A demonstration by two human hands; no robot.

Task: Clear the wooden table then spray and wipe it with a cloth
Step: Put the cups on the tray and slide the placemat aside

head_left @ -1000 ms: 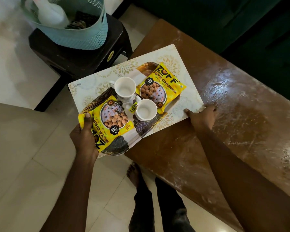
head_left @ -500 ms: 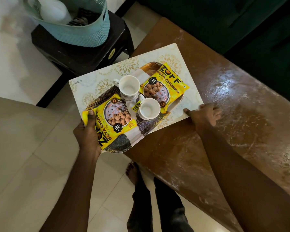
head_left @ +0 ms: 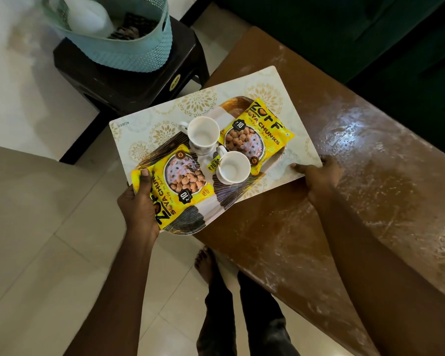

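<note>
Both my hands grip the tray (head_left: 165, 116), left hand (head_left: 139, 204) thumb pinning a snack packet (head_left: 180, 181), right hand (head_left: 319, 176) over the tabletop (head_left: 344, 201).

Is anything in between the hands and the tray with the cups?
Nothing. The left hand grips the tray at its near corner, thumb on a yellow packet; the right hand grips its right edge.

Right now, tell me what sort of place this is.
Probably a home living room: a wooden table beside what looks like a dark green sofa, a tiled floor, and a tray carrying cups and snack packets.
</note>
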